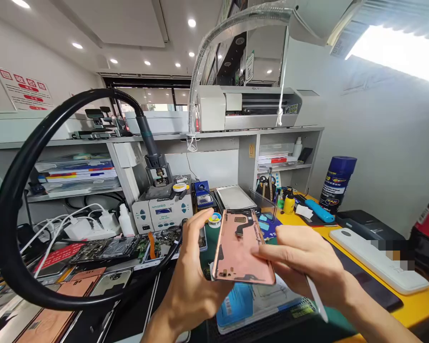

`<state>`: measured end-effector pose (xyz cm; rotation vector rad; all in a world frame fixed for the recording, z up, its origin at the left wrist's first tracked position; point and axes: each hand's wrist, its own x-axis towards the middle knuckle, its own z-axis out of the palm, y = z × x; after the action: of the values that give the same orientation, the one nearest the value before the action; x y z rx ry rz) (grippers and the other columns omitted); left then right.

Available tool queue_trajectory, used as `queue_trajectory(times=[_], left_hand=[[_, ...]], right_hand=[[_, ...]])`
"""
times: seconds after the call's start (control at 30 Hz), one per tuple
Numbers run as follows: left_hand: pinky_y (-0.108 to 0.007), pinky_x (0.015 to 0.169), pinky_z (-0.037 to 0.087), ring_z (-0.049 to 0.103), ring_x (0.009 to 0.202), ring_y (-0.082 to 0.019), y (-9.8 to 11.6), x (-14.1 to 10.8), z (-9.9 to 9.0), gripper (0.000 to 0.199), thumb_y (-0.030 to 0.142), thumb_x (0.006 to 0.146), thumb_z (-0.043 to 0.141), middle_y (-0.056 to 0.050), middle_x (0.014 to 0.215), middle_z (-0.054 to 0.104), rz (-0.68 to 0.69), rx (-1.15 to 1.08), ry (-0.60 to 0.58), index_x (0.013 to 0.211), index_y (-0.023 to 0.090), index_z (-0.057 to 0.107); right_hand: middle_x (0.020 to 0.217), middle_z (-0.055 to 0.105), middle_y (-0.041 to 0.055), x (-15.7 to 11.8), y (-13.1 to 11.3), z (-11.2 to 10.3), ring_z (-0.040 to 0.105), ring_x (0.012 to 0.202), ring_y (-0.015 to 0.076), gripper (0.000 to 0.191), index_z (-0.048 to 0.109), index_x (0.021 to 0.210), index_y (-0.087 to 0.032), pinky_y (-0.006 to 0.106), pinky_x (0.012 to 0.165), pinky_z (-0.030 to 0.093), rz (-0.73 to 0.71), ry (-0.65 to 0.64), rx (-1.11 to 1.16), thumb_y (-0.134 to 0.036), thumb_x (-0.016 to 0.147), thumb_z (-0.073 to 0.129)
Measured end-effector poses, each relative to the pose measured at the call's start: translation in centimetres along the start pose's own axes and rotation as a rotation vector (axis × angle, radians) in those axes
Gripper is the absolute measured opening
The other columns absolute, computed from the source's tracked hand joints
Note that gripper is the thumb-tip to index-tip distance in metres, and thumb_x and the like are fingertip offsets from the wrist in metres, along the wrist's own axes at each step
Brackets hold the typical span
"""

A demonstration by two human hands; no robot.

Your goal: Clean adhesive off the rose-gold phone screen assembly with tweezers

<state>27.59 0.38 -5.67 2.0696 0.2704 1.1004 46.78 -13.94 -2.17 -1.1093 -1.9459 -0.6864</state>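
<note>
A copper-coloured phone screen panel (239, 252) is held up in the middle, its inner side with a dark flex cable facing the camera. My left hand (193, 276) supports it from the lower left, thumb raised and fingers passing underneath. On its right edge, my right hand (303, 262) rests with extended fingers touching the copper surface. A thin pale tool (317, 299) sticks out below my right palm, tucked in that hand. Beneath the panel lie a blue packet (239, 302) and a clear plastic case, partly hidden.
A black hose (12, 190) loops across the left side over phones and copper panels. A rework station (162, 209) stands behind. At right are a spray can (338, 183), a blue tool (320, 210) and a white device (379, 259) on a yellow surface.
</note>
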Motion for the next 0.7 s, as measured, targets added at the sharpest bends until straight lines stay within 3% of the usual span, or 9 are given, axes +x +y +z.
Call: queue_trajectory(times=[0.1,0.2,0.37,0.47,0.57,0.7], left_hand=[[-0.047,0.118,0.031,0.036,0.143,-0.033,-0.4,0.2,-0.4,0.091,0.030,0.075,0.079,-0.013,0.156,0.034,0.006,0.041,0.015,0.151,0.027,0.030],[-0.045,0.116,0.033,0.039,0.141,-0.032,-0.8,0.3,-0.3,0.081,0.028,0.079,0.075,-0.013,0.153,0.039,-0.011,0.101,0.008,0.149,0.027,0.033],[-0.044,0.111,0.038,0.051,0.130,-0.030,-0.8,0.6,0.3,0.051,0.030,0.084,0.072,-0.010,0.137,0.057,-0.022,0.027,0.038,0.133,0.027,0.056],[-0.041,0.097,0.048,0.063,0.116,-0.031,0.3,1.1,0.5,0.036,0.040,0.088,0.067,-0.011,0.123,0.068,-0.276,-0.293,0.011,0.119,0.022,0.068],[-0.040,0.079,0.054,0.072,0.091,-0.030,1.6,1.4,0.7,0.041,0.050,0.092,0.058,-0.012,0.099,0.076,-0.599,-0.733,-0.045,0.111,0.017,0.073],[-0.045,0.082,0.054,0.074,0.082,-0.032,2.0,1.2,0.9,0.049,0.052,0.088,0.061,-0.014,0.086,0.078,-0.724,-1.146,-0.179,0.116,0.013,0.073]], right_hand=[[0.058,0.036,-0.0038,-0.3,-1.0,0.0,0.031,0.054,0.0149,0.024,0.067,0.113,-0.013,0.031,0.054,0.019,-0.148,-0.021,-0.165,-0.011,0.104,0.045],[0.058,0.034,-0.0043,-0.5,-1.3,0.1,0.030,0.054,0.0152,0.025,0.065,0.114,-0.011,0.032,0.054,0.019,-0.202,-0.031,-0.190,-0.010,0.104,0.043],[0.060,0.040,-0.0030,-0.9,-2.0,-0.5,0.035,0.054,0.0156,0.026,0.063,0.118,-0.011,0.033,0.054,0.022,-0.186,-0.082,-0.191,-0.010,0.104,0.041],[0.064,0.047,-0.0012,-1.2,-2.3,-0.7,0.042,0.055,0.0156,0.025,0.063,0.117,-0.010,0.033,0.054,0.025,-0.183,-0.111,-0.155,-0.009,0.103,0.042],[0.061,0.047,-0.0018,-1.6,-2.6,-0.4,0.043,0.053,0.0145,0.020,0.066,0.113,-0.009,0.032,0.054,0.025,-0.203,-0.082,-0.112,-0.009,0.101,0.049],[0.054,0.047,-0.0028,-2.3,-3.4,0.1,0.044,0.048,0.0132,0.016,0.069,0.107,-0.013,0.030,0.052,0.030,-0.160,-0.058,-0.081,-0.015,0.102,0.054]])
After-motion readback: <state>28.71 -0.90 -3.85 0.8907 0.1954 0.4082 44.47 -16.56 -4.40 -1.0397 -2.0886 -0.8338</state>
